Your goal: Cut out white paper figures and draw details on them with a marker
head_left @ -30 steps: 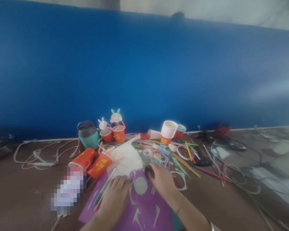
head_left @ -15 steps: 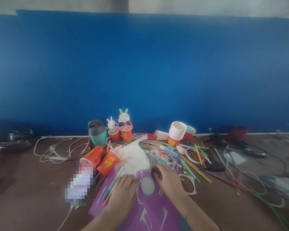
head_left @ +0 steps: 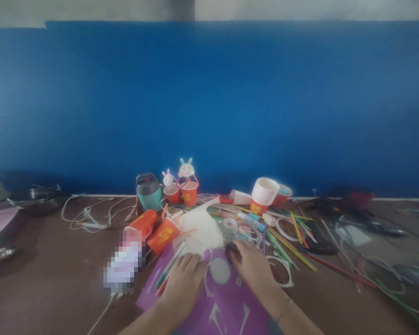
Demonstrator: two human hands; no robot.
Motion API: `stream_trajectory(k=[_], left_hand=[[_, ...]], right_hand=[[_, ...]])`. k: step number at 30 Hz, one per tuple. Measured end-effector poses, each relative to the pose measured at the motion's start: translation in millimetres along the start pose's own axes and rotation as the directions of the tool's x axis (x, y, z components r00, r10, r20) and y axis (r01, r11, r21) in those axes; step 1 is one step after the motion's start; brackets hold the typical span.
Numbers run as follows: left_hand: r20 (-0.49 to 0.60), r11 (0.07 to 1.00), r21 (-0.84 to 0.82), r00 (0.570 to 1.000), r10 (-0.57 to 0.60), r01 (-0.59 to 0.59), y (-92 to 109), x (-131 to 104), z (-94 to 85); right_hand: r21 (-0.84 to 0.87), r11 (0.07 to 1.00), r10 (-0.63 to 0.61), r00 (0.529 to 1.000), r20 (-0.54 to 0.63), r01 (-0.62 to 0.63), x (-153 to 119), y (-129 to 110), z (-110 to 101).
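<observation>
A purple sheet or folder (head_left: 188,321) lies on the table in front of me, with a round white paper disc (head_left: 219,271) and several white paper scraps (head_left: 217,317) on it. My left hand (head_left: 185,281) rests on the purple surface left of the disc, fingers lying forward and apparently empty. Beside it lie a teal marker (head_left: 165,272) and a red marker (head_left: 161,287). My right hand (head_left: 253,265) is closed around a small dark object (head_left: 233,250) just right of the disc; its kind is blurred and partly hidden by the fingers. White paper (head_left: 200,230) lies beyond both hands.
Orange paper cups (head_left: 164,235) lie and stand at left near a teal bottle (head_left: 149,194). A cup stack (head_left: 264,193) stands at the back right. Coloured sticks (head_left: 293,249), a tape roll (head_left: 229,225) and white cables (head_left: 87,216) are spread about. A blue panel (head_left: 209,107) stands behind.
The whole scene has shifted slightly right in view, as my head turned a little left. Both hands keep nearly the same places on the purple surface.
</observation>
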State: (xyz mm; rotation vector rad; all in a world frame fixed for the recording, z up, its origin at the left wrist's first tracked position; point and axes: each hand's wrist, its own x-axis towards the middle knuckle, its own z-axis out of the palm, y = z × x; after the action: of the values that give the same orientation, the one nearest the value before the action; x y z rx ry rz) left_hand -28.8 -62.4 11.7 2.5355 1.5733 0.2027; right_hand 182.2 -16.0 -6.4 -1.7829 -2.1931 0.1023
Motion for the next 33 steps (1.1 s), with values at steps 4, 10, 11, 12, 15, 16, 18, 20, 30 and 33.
stream_trajectory(k=[4,10,11,12,15,16,18,20,30,33], left_hand=[[0.002,1.000,-0.003,1.000,0.007,-0.007,0,0,-1.0],[-0.018,1.000,-0.004,1.000,0.013,-0.014,0,-1,-0.1],[-0.022,1.000,-0.001,1.000,0.017,-0.017,0,-1,0.1],[-0.028,1.000,0.004,0.999,0.020,-0.020,0,-1,0.2],[-0.042,0.999,0.025,0.999,0.027,-0.026,0,-1,0.2],[-0.043,0.999,0.027,0.999,0.025,-0.024,0,-1,0.2],[-0.037,1.000,0.018,0.999,0.023,-0.023,0,-1,0.8],[-0.028,1.000,-0.001,0.999,0.023,-0.023,-1,-1,1.9],[-0.051,0.999,0.014,0.998,0.045,-0.045,-4,0,6.6],[-0.058,0.999,0.025,0.997,0.046,-0.045,-4,0,6.6]], right_hand=[[0.001,1.000,-0.013,1.000,-0.019,0.013,0,1,2],[0.015,1.000,-0.024,0.998,-0.054,0.025,-1,0,3],[0.016,0.999,-0.027,0.997,-0.067,0.028,-2,0,3],[0.016,0.999,-0.028,0.997,-0.078,0.030,-2,1,4],[0.011,0.999,-0.032,0.995,-0.096,0.033,-2,1,6],[0.012,0.999,-0.033,0.994,-0.099,0.035,-2,1,7],[0.016,0.999,-0.044,0.994,-0.103,0.046,-2,2,8],[0.023,0.998,-0.058,0.992,-0.112,0.060,-2,3,10],[0.054,0.996,-0.068,0.989,-0.132,0.076,-1,4,10],[0.022,0.999,-0.045,0.994,-0.102,0.048,-1,2,8]])
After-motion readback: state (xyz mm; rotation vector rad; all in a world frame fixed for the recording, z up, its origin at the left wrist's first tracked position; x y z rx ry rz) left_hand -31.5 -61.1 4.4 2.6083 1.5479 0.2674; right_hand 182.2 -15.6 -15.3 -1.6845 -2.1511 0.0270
